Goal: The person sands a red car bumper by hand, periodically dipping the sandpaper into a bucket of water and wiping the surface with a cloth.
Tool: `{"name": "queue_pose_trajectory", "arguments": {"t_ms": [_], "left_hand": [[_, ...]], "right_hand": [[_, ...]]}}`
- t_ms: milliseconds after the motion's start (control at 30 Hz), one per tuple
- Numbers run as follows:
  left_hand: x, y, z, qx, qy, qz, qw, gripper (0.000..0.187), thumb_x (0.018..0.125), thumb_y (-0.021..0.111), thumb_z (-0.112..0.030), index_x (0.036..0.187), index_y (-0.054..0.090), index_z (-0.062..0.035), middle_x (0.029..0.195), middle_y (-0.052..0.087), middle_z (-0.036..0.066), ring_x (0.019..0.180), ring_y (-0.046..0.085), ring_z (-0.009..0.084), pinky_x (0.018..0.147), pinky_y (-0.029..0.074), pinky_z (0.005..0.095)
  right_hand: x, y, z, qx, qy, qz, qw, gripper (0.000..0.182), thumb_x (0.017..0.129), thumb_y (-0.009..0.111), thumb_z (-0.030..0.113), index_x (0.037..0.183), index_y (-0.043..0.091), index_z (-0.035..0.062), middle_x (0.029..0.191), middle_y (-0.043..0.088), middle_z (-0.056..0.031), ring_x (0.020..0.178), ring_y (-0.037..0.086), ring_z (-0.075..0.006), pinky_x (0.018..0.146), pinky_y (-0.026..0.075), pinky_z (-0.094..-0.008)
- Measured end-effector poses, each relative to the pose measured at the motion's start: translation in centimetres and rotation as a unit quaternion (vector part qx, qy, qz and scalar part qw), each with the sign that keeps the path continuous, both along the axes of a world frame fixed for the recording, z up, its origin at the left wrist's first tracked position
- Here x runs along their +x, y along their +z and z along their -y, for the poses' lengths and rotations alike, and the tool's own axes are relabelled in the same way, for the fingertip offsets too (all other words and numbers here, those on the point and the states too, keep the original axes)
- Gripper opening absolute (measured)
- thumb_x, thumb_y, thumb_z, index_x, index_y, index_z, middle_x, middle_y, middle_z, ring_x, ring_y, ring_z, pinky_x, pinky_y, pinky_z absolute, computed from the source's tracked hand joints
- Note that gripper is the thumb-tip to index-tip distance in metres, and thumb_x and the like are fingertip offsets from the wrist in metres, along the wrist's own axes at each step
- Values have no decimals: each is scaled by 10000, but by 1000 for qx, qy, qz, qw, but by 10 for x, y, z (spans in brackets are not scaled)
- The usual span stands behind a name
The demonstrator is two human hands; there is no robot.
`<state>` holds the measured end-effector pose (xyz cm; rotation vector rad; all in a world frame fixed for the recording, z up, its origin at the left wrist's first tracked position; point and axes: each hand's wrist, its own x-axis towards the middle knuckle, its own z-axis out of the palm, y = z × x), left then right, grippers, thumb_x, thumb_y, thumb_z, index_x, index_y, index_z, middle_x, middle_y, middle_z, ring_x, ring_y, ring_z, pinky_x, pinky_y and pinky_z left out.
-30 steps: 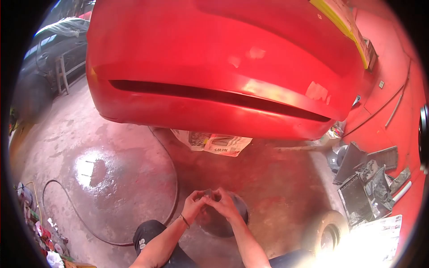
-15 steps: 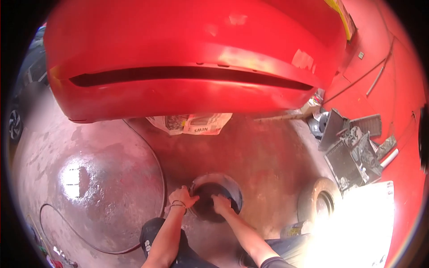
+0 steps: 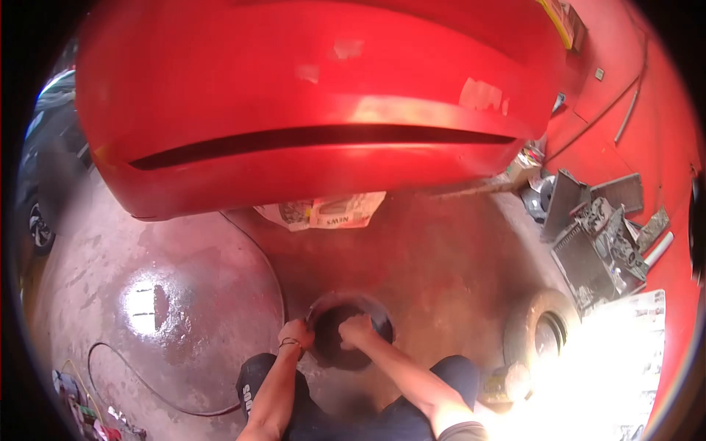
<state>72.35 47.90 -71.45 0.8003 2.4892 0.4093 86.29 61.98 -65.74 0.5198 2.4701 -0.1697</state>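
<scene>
A round dark bucket stands on the floor between my knees. My left hand is closed at the bucket's left rim; what it holds, if anything, is too small to tell. Over the dark opening, my right hand is closed in a fist, and its contents are hidden. A dark band circles my left wrist. Beyond both hands, a glossy red car bumper with a long dark slot spans the upper view.
Newspaper hangs beneath the bumper. A hose curves across the floor on the left. To the right are a tire, a pile of dark car parts and a brightly lit sheet. Another car is at the far left.
My left fingers, spread before, have closed at the rim. My right hand has curled into a fist and shifted slightly left and up. The whole view has shifted a little.
</scene>
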Motion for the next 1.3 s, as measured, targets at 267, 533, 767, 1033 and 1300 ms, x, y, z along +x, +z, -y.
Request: {"name": "queue_pose_trajectory", "arguments": {"t_ms": [267,533,767,1033,1300], "left_hand": [[-30,36,24,-116,10,-71,991,547,982,593,-580,1158,834,-121,1169,801,177,1134,763,385,960,605,505],[-5,-7,1,-23,190,-78,978,606,961,667,-640,1210,771,-97,1168,777,227,1096,757,434,945,594,533],[-6,-10,9,9,201,-87,976,578,946,726,-613,1173,711,-82,1158,760,203,1032,760,427,895,595,545],[-4,-18,14,64,213,-104,969,498,937,766,-554,1099,722,-86,1071,764,179,974,766,425,856,601,528],[-8,-17,17,64,209,-75,973,482,948,756,-540,1063,717,-73,1046,773,202,956,764,431,832,601,535]], "right_hand": [[7,56,-47,-366,-62,-317,873,440,894,782,371,1310,772,227,1254,718,-128,1281,653,-342,1115,496,-485],[35,115,-42,-46,-31,-516,855,362,941,776,303,1289,768,201,1436,626,-119,1320,606,-390,1105,480,-572],[-22,409,-91,277,209,-700,624,509,816,830,141,1315,763,219,1474,628,-55,1219,618,-317,1016,469,-510],[-88,439,-130,408,304,-702,498,485,808,814,115,1276,778,240,1474,640,2,1288,583,-287,1025,447,-471],[-102,449,-134,374,293,-723,501,430,873,830,184,1298,771,216,1460,659,-15,1278,574,-288,1037,422,-438]]}}
